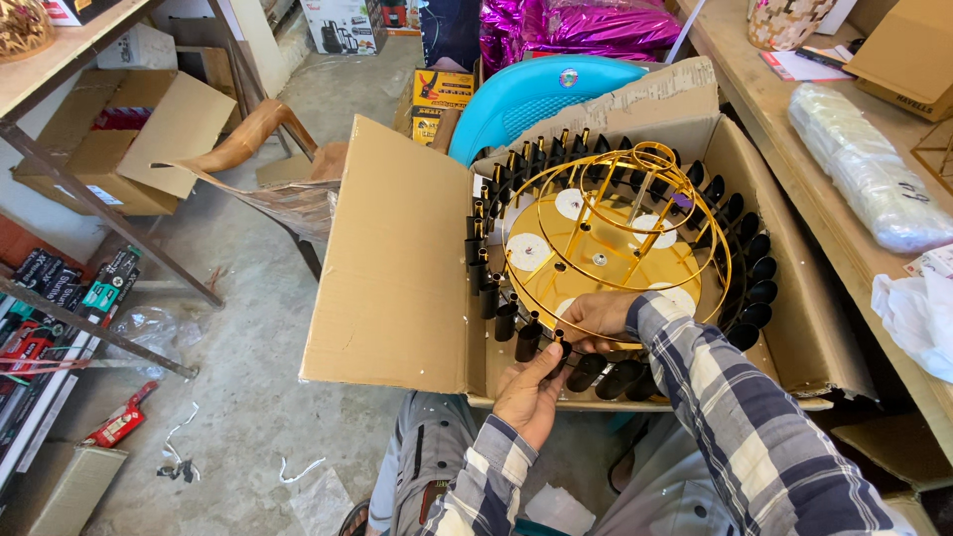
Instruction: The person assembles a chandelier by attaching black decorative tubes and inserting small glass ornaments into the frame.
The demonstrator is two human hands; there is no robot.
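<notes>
A round gold wire light fixture (615,233) with a ring of black tube-shaped holders (491,263) around its rim lies tilted in an open cardboard box (397,268). My right hand (601,316) grips the near lower edge of the gold frame. My left hand (531,392) sits just below it, fingers pinching one black holder (558,347) at the front of the ring. Both arms wear plaid sleeves.
A turquoise plastic chair (526,94) stands behind the box. A wooden shelf (844,238) on the right carries a wrapped bundle and bags. Open cartons (129,129), a metal rack and packaged goods lie left on the concrete floor.
</notes>
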